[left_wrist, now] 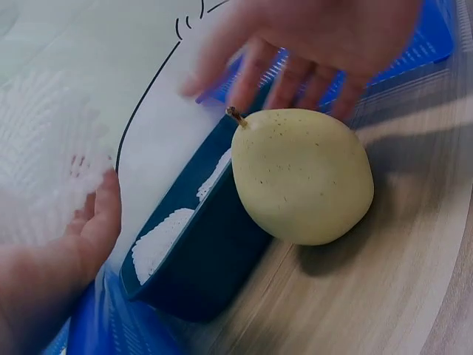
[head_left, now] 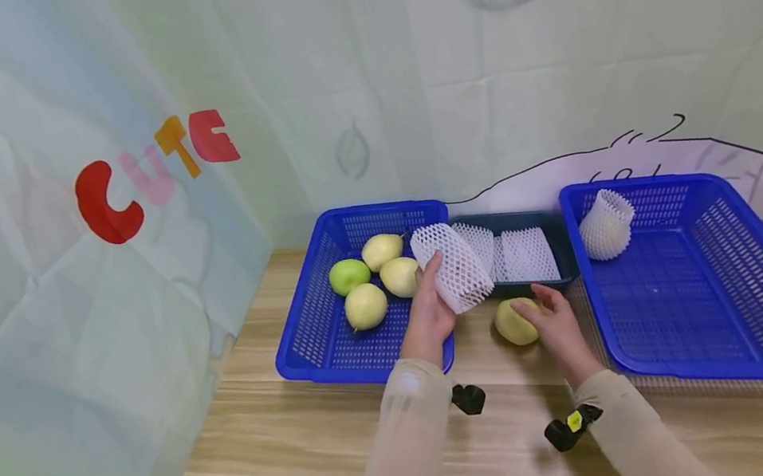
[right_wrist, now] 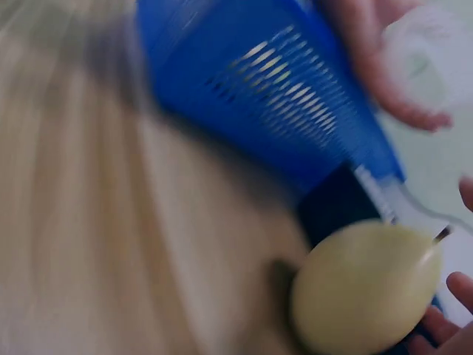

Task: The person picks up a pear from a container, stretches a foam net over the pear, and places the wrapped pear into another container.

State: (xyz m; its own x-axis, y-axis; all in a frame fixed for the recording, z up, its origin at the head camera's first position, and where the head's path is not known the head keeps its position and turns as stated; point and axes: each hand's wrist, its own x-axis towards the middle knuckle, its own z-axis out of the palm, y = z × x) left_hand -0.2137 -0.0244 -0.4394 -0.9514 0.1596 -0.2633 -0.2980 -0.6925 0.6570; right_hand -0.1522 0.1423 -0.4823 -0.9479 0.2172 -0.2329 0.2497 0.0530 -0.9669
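Note:
My left hand (head_left: 430,313) holds a white foam net sleeve (head_left: 456,268) upright at a slant, thumb against its side, over the right rim of the left basket. A pale yellow pear (head_left: 513,324) sits on the table in front of the dark green tray; its stem (left_wrist: 235,116) shows in the left wrist view. Beside the pear is my right hand (head_left: 560,327), fingers spread and loosely extended around its far right side. In the left wrist view that hand (left_wrist: 318,37) appears behind the pear, not curled round it.
Several pears (head_left: 366,307) and one greener fruit (head_left: 349,277) lie in the left blue basket (head_left: 305,374). More foam sleeves (head_left: 528,255) fill the dark green tray (head_left: 566,246). The right blue basket (head_left: 664,297) contains a pear in a foam sleeve (head_left: 607,228) at its back left.

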